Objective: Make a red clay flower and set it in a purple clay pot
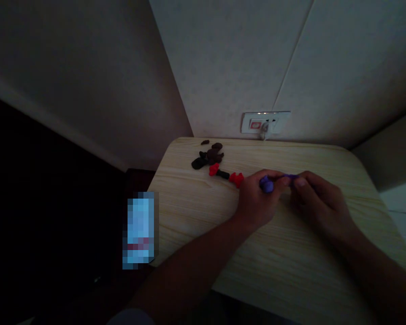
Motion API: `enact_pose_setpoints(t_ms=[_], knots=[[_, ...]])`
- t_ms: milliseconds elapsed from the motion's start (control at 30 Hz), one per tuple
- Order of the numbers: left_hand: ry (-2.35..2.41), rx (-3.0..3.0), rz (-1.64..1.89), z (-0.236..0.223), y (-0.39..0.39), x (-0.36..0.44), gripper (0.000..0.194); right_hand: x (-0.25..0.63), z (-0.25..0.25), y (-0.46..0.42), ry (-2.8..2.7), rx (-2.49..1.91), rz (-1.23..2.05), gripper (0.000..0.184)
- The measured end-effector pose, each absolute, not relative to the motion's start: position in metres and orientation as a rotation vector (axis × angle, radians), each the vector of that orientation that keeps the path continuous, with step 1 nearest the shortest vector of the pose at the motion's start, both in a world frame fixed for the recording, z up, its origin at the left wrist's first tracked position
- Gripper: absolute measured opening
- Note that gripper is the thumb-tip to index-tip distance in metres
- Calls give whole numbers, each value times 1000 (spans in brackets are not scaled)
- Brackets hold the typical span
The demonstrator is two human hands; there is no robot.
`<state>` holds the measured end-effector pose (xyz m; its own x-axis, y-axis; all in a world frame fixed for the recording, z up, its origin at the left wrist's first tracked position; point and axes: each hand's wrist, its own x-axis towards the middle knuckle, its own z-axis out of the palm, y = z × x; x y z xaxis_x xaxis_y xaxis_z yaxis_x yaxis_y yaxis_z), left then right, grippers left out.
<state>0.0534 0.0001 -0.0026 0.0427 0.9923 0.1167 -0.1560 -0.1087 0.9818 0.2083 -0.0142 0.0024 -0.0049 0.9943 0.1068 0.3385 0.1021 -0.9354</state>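
My left hand is closed, with a lump of purple modelling clay showing between its fingers. My right hand meets it fingertip to fingertip. Both thumbs and forefingers pinch a thinner bit of purple clay, partly hidden by the fingers. I cannot tell whether the two purple bits are joined. Just left of my left hand lies a red clay piece. Beside it are a short dark clay roll and a second red piece.
Brown clay lumps and a flat black clay piece lie toward the back left of the wooden table. Behind stands a wall with a socket plate and a plug in it. A blurred-out bright screen is at the left edge.
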Motion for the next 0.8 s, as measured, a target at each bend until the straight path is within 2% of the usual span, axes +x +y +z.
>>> enact_pose_setpoints(t_ms=[200, 500, 700, 800], knots=[[954, 1115, 1333, -1, 4, 52, 19, 208, 4, -17, -1531, -1276, 1033, 34], [878, 757, 1203, 2, 4, 55, 40, 209, 2, -12, -1385, -1161, 1257, 32], [905, 786, 1206, 4, 2, 55, 34, 205, -5, -9, -1237, -1110, 1309, 43], [932, 744, 1220, 2, 4, 56, 31, 203, -3, -4, -1103, -1051, 1380, 38]])
